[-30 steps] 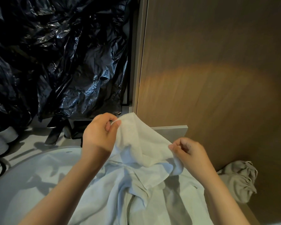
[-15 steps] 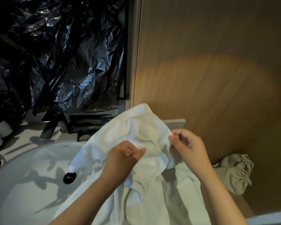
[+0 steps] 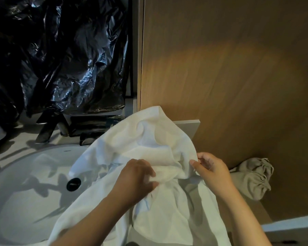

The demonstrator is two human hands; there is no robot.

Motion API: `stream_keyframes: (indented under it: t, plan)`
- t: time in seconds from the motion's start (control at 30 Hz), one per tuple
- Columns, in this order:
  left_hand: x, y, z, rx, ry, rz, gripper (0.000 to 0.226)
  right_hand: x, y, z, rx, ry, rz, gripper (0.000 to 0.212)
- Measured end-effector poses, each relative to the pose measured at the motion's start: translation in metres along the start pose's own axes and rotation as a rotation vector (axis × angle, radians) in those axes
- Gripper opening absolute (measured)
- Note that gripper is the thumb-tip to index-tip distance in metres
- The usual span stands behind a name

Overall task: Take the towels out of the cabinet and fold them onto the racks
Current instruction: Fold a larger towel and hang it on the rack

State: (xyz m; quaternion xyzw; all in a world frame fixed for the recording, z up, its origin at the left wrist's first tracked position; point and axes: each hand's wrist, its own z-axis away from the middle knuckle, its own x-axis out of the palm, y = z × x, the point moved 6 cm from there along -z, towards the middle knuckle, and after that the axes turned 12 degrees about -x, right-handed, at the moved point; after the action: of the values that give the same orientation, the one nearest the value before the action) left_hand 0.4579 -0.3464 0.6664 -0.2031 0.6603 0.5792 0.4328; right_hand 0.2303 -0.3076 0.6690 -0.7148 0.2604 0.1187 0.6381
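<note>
A large white towel [image 3: 149, 139] is bunched up in front of me, draped over the right side of the basin and hanging down toward me. My right hand [image 3: 210, 167] pinches its right edge between thumb and fingers. My left hand [image 3: 137, 176] lies on the towel's middle, fingers closing on a fold. A second, crumpled beige towel [image 3: 252, 176] lies on the shelf at the right, apart from both hands. No rack is in view.
A white round basin [image 3: 25, 189] with a black drain [image 3: 73, 183] fills the lower left. Black plastic sheeting [image 3: 60, 55] hangs behind it over a dark tap [image 3: 48, 126]. A wooden cabinet panel [image 3: 220, 68] rises at the right.
My left hand let go of the towel's upper left corner and came down to its middle. The towel spread out over the basin's right side. My right hand kept its pinch.
</note>
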Motion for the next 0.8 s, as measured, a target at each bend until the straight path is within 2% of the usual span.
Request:
stream_keyframes:
  t: [0.07, 0.17, 0.23, 0.33, 0.5, 0.63, 0.8]
  plan:
    - [-0.008, 0.002, -0.001, 0.027, 0.078, 0.021, 0.035, 0.000, 0.000, 0.000, -0.028, -0.008, 0.036, 0.022]
    - [-0.020, -0.007, -0.001, -0.059, 0.128, 0.097, 0.025, -0.003, -0.008, -0.003, -0.070, 0.018, 0.042, 0.031]
    - [-0.035, -0.013, -0.002, -0.102, 0.178, 0.175, 0.017, -0.003, -0.017, -0.006, -0.083, 0.039, 0.010, 0.028]
    - [-0.069, -0.012, -0.004, -0.124, 0.284, 0.258, 0.019, -0.005, -0.041, -0.014, -0.135, 0.099, -0.034, 0.024]
    - [-0.134, -0.002, -0.007, -0.109, 0.437, 0.519, 0.022, -0.021, -0.106, -0.043, -0.332, 0.249, -0.038, 0.019]
    - [-0.183, 0.004, -0.011, -0.077, 0.489, 0.729, 0.027, -0.045, -0.147, -0.063, -0.452, 0.365, 0.023, 0.018]
    - [-0.218, 0.022, -0.017, 0.009, 0.470, 0.864, 0.024, -0.070, -0.187, -0.075, -0.500, 0.478, -0.099, 0.019]
